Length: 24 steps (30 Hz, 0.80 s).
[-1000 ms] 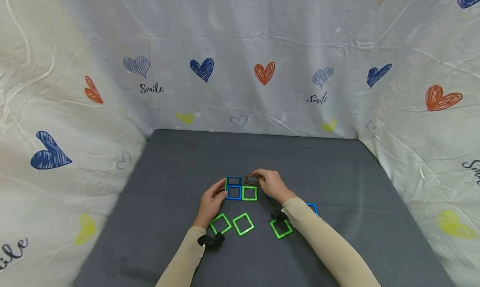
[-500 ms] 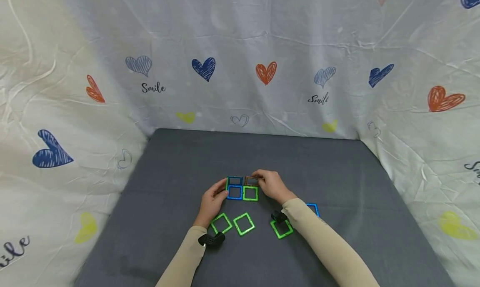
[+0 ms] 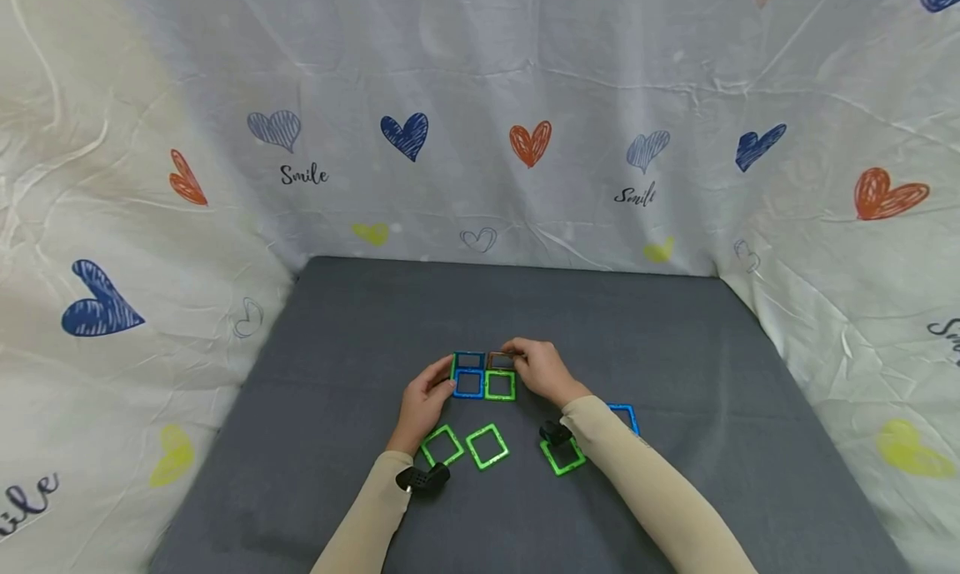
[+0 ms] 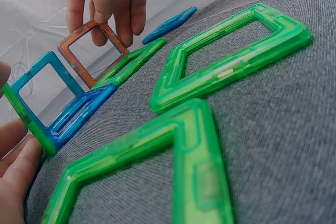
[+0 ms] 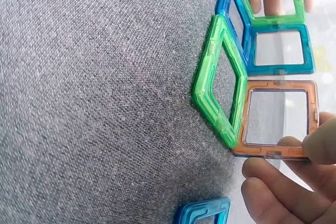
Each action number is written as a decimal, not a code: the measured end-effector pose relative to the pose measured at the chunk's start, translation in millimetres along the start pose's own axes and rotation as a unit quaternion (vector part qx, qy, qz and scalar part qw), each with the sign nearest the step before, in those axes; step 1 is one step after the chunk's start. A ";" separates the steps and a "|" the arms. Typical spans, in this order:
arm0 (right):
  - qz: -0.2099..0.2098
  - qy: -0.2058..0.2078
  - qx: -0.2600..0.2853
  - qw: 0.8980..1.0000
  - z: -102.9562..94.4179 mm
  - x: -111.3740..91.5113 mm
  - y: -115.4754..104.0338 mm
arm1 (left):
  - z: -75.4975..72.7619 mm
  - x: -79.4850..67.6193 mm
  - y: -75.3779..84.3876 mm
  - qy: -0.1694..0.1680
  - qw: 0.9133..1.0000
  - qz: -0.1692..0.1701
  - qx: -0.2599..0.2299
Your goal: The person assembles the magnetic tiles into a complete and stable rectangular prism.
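My right hand [image 3: 549,374] pinches an orange magnetic tile [image 5: 281,85] by its outer edge, thumb on one face and fingers on the other. This tile stands upright along the back edge of a flat green tile [image 3: 500,398], a narrow gap from an upright blue tile [image 5: 281,70]. The blue one rises behind a flat blue tile [image 3: 468,396], which lies beside the flat green one. On the left side, my left hand [image 3: 420,406] holds an upright green tile [image 4: 30,121] at the corner; its fingers show through that tile's window in the right wrist view.
Nearer the body lie two loose green tiles, a left one [image 3: 450,431] and a right one [image 3: 504,452]. A third green tile [image 3: 567,471] lies partly under the right wrist. Beyond the right sleeve is a blue tile [image 3: 635,420]. Grey cloth [image 3: 375,307] covers the table.
The orange tile has shifted slightly left and toward the body, down to the back edge of the flat green tile. The left hand has stayed in place.
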State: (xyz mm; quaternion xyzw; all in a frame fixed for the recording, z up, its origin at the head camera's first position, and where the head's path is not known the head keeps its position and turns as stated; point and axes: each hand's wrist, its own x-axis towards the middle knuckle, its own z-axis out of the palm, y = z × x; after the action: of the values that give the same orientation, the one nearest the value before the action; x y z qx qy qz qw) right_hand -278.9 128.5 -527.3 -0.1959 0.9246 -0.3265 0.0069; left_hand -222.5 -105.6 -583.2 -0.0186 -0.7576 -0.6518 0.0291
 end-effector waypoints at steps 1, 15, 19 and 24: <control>0.000 0.001 -0.001 1.000 0.1 0.4 -0.4 | -0.2 0.4 -0.7 0.001 1.000 0.002 -0.001; 0.014 -0.001 0.009 1.000 2.6 0.7 -3.7 | -2.5 0.5 -1.3 -0.006 1.000 0.013 -0.011; 0.021 -0.008 0.013 1.000 4.1 0.1 -2.6 | -3.1 0.1 0.0 -0.011 1.000 0.015 -0.009; 0.034 -0.019 0.016 0.999 6.4 0.0 -1.2 | -3.3 -0.5 1.1 -0.012 1.000 0.012 -0.011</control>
State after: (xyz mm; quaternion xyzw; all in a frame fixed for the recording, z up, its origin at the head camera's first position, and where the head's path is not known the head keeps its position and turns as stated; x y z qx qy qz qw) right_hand -277.5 123.8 -531.6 -0.1703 0.9253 -0.3368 0.0384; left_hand -221.9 -108.6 -581.6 -0.0365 -0.7503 -0.6595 0.0276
